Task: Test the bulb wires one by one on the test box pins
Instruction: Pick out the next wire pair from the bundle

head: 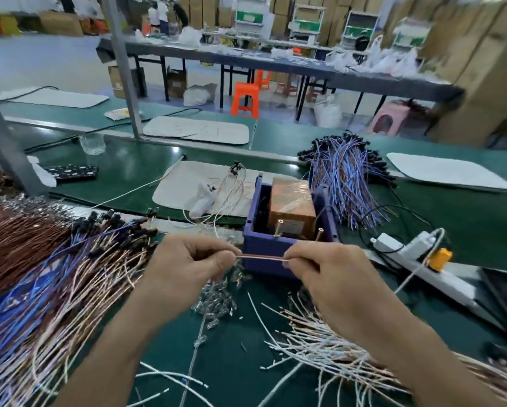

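A thin pinkish bulb wire (261, 257) is stretched level between my two hands, just in front of the purple test box (264, 245). My left hand (187, 268) pinches its left end and my right hand (328, 274) pinches its right end. The box holds a brown taped block (293, 204), and two brass pins (280, 227) (319, 234) stand up at its near side, a little above the wire and apart from it. Small clear bulbs (217, 304) lie heaped on the green mat below my hands.
Bundles of blue, white and copper wires (41, 289) cover the left of the bench. White wires (319, 342) lie at the lower right. Blue-brown wires with black caps (346, 177) sit behind the box. A white power strip (404, 248) lies at right.
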Available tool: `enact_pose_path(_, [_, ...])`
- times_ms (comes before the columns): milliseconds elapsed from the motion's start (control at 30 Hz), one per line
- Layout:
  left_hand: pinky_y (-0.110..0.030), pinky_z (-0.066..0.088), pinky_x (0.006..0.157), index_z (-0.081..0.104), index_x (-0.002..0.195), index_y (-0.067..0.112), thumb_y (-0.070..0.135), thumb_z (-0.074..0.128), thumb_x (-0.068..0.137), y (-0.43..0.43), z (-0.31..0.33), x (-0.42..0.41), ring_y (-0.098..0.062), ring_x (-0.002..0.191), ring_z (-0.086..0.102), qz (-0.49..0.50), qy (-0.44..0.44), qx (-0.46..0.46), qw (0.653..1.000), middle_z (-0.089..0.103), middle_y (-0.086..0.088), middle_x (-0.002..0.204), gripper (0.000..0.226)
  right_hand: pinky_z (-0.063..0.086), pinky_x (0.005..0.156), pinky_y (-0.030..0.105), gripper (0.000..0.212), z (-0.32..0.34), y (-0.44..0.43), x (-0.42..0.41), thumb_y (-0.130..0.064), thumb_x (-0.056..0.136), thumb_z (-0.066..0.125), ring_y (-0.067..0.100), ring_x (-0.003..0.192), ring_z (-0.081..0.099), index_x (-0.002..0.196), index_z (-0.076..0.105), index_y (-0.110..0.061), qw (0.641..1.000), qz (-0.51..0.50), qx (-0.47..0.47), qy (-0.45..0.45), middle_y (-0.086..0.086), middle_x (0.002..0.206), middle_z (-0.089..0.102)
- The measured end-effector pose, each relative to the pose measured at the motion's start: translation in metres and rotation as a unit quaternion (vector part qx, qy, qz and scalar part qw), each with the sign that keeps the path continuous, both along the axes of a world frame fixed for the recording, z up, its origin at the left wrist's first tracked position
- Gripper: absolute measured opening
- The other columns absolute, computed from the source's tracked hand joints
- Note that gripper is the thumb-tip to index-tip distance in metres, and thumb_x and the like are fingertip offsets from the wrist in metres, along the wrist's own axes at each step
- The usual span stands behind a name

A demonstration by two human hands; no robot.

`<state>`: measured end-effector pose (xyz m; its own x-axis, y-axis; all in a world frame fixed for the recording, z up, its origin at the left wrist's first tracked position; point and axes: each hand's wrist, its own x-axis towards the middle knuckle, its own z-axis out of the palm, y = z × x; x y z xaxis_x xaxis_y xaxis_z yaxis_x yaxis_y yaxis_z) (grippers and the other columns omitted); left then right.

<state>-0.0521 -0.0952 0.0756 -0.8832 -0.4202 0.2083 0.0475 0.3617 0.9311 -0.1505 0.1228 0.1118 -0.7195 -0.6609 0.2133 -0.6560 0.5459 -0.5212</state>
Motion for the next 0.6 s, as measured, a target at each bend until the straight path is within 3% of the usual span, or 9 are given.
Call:
enact_pose_path(133, [-0.023,0.044,0.047,0.079,0.075,0.044,0.019,0.079,0.088,0.035,-0.021,-0.019,-0.004,0.048,0.054,-0.014,-0.051,-0.028,0.998,0.071,0.003,0.06,0.028,0.05,0.065,0.035,0.011,-0.023,0.025,0.0,-0.027,0.099,0.057,0.012,0.065,0.058,0.096,0.066,-0.033,0.997,-0.055,0.046,-0.02,-0.007,0.071,0.067])
enact_pose_path(233, [-0.019,0.044,0.051,0.078,0.077,0.046,0.031,0.076,0.088,0.063,-0.03,-0.033,-0.001,0.052,0.057,-0.064,-0.056,-0.046,0.995,0.071,0.008,0.062,0.018,0.049,0.071,0.033,0.011,-0.028,0.037,0.001,-0.028,0.097,0.06,0.012,0.073,0.061,0.097,0.071,-0.031,0.997,-0.071,0.015,-0.014,-0.01,0.076,0.07])
enact_pose_path(333, [-0.018,0.048,0.054,0.077,0.081,0.049,0.038,0.072,0.085,0.082,-0.035,-0.044,-0.002,0.057,0.062,-0.077,-0.046,-0.059,0.994,0.073,0.011,0.065,0.012,0.047,0.067,0.039,0.015,-0.034,0.046,-0.002,-0.033,0.1,0.059,0.017,0.067,0.055,0.094,0.071,-0.025,0.996,-0.087,0.021,-0.005,-0.006,0.069,0.064])
enact_pose_path(467, [-0.019,0.054,0.061,0.076,0.082,0.054,0.028,0.078,0.088,0.087,-0.049,-0.051,-0.004,0.067,0.069,-0.053,-0.05,-0.084,0.994,0.074,0.017,0.07,0.027,0.044,0.067,0.036,0.019,-0.044,0.065,-0.014,-0.035,0.101,0.055,0.018,0.073,0.055,0.091,0.068,-0.026,0.988,-0.142,0.054,0.039,-0.007,0.07,0.061])
enact_pose_path(600, [-0.005,0.047,0.067,0.071,0.086,0.063,0.033,0.082,0.085,0.087,-0.072,-0.046,0.013,0.079,0.067,-0.007,-0.053,-0.171,0.984,0.067,0.041,0.076,0.032,0.033,0.078,0.032,0.019,-0.06,0.074,-0.024,-0.028,0.1,0.061,0.018,0.081,0.052,0.085,0.074,-0.026,0.985,-0.149,0.042,0.082,-0.008,0.077,0.065])
